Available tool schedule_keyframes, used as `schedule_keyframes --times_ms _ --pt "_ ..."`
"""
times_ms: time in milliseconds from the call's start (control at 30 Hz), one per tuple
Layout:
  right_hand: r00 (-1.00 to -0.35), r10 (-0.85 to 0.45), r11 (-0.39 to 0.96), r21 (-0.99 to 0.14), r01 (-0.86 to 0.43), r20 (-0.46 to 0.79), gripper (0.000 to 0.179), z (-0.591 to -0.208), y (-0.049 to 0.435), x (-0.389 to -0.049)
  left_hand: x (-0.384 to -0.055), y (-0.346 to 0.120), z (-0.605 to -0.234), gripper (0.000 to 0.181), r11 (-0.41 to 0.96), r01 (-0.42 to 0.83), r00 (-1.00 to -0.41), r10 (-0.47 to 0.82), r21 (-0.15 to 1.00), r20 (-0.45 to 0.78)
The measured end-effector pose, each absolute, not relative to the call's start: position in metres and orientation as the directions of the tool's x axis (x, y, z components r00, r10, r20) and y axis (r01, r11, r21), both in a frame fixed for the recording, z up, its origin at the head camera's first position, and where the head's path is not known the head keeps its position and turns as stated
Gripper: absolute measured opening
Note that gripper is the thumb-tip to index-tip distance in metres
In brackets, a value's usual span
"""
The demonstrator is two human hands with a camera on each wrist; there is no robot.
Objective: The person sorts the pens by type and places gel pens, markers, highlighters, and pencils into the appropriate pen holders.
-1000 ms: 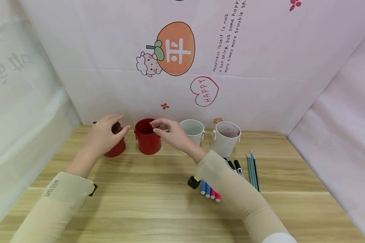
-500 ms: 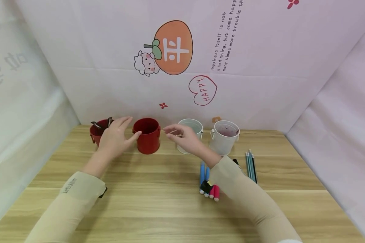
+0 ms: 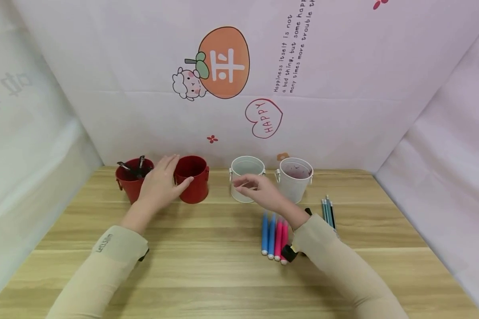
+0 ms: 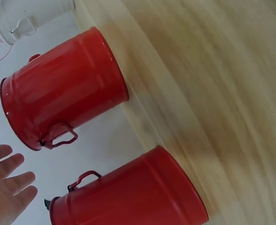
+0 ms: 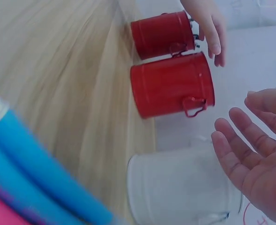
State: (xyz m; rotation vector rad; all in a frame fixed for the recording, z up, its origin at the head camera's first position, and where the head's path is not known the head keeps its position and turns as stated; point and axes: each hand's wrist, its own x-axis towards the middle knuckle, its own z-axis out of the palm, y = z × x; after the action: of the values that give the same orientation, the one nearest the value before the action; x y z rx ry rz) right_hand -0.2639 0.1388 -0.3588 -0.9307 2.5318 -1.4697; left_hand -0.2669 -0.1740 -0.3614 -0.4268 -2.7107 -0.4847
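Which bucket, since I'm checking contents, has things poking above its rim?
The leftmost red bucket: dark, thin items poke above its rim. Nothing pokes out of the other red bucket or the two white buckets.

We saw passing room right of the inner red bucket (image 3: 197, 188), up to the left white bucket (image 5: 180, 185); on its left, the left hand (image 3: 159, 184) and the outer red bucket (image 3: 131, 188) crowded our path, and behind it the backdrop (image 3: 343, 133) barred us.
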Motion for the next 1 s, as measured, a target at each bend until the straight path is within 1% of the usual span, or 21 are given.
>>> schedule_keyframes --times_ms 200,533,667,867,1000 --pt "-0.813 -0.535 0.366 -0.806 -0.466 0.228 0.028 -0.367 0.154 -0.26 -0.27 -0.171 -0.366 0.085 0.907 0.306 -0.925 0.212 0.289 0.315" --pt "-0.823 -0.526 0.405 -0.787 -0.465 0.215 0.029 -0.376 0.175 -0.257 -0.278 -0.168 -0.371 0.092 0.919 0.268 -0.949 0.2 0.289 0.246" --pt "-0.845 -0.506 0.441 -0.79 -0.427 0.174 0.029 -0.38 0.181 -0.256 -0.279 -0.169 -0.373 0.096 0.924 0.245 -0.957 0.181 0.295 0.227" --pt "-0.892 -0.447 0.48 -0.825 -0.299 0.063 0.031 -0.385 0.188 -0.255 -0.282 -0.169 -0.376 0.103 0.934 0.225 -0.966 0.178 0.277 0.187" --pt "-0.907 -0.42 0.516 -0.817 -0.257 0.02 0.032 -0.389 0.194 -0.255 -0.283 -0.171 -0.377 0.106 0.939 0.216 -0.968 0.17 0.266 0.187"
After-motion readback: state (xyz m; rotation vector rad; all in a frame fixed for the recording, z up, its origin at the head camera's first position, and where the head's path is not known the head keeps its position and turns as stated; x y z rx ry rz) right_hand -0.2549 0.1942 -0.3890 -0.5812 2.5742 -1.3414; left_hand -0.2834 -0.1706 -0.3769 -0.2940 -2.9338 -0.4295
